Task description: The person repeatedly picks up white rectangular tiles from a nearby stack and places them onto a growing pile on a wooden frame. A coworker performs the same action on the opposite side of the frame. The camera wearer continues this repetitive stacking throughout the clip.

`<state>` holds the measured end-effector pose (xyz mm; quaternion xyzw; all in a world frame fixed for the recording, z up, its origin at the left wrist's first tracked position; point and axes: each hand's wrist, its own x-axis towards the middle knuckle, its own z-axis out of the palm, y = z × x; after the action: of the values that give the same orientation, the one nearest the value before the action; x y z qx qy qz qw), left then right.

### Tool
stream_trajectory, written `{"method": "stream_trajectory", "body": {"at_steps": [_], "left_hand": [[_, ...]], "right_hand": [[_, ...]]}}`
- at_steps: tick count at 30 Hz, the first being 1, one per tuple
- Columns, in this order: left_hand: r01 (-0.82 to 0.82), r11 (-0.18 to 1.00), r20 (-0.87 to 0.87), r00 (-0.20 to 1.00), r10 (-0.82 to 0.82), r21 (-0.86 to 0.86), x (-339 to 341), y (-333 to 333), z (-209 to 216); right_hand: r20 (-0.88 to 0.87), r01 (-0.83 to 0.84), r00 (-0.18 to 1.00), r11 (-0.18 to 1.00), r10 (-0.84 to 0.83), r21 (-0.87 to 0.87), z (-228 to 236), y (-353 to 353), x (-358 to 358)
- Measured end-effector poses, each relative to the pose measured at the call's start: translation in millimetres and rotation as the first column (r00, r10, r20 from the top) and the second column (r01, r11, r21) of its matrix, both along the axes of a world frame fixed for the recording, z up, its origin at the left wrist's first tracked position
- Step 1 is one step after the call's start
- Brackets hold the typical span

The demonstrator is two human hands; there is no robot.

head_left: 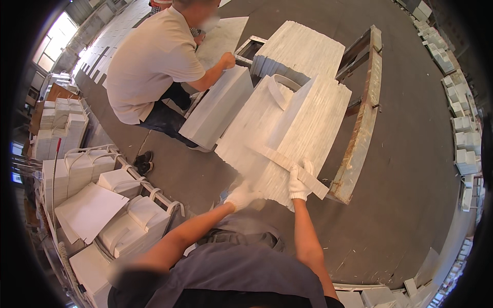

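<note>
The gloved right hand (pixel 299 185) has its fingers closed around a pale strip (pixel 314 186), which lies slantwise across the near end of a stack of white sheets (pixel 316 123); gripping it partway along, with one end jutting past the stack's right side, seems to let one hand steer it while the sheets bear its weight. The gloved left hand (pixel 244 198) is at the stack's near left corner, palm side hidden; it is blurred, so I cannot tell whether its fingers are open or closed, or whether it touches the sheets. Farther along, a curled band (pixel 278 93) sits on top, probably bowed by its own springiness. A rusty metal frame (pixel 365 113) stands along the right, perhaps as a side guard. On the left, a co-worker's hand (pixel 227 60) is at the far end of a long pale block (pixel 218 105), possibly to steady it.
</note>
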<state>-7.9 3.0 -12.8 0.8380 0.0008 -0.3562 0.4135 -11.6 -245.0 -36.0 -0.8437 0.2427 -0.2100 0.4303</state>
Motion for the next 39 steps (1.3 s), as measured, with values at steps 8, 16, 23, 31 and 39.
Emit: {"method": "stream_trajectory", "body": {"at_steps": [8,16,23,31,39], "left_hand": [[0.036,0.999,-0.094,0.995,-0.034,0.02,3,2,15],[0.027,1.0,-0.082,0.996,-0.027,0.008,1,3,11],[0.076,0.996,-0.096,0.993,-0.071,0.043,5,1,14],[0.049,0.998,-0.068,0.997,-0.046,0.05,3,0,18],[0.036,0.995,-0.062,0.998,-0.031,0.088,2,-2,17]], "right_hand": [[0.098,0.047,0.994,0.995,-0.039,-0.085,-3,3,4],[0.032,0.002,0.999,1.0,-0.002,-0.001,4,1,-2],[-0.06,-0.032,0.998,0.998,0.029,-0.048,15,-1,2],[-0.042,-0.013,0.999,1.0,0.012,-0.019,-1,-3,-4],[-0.035,-0.005,0.999,1.0,0.005,-0.006,-3,-4,-5]]}}
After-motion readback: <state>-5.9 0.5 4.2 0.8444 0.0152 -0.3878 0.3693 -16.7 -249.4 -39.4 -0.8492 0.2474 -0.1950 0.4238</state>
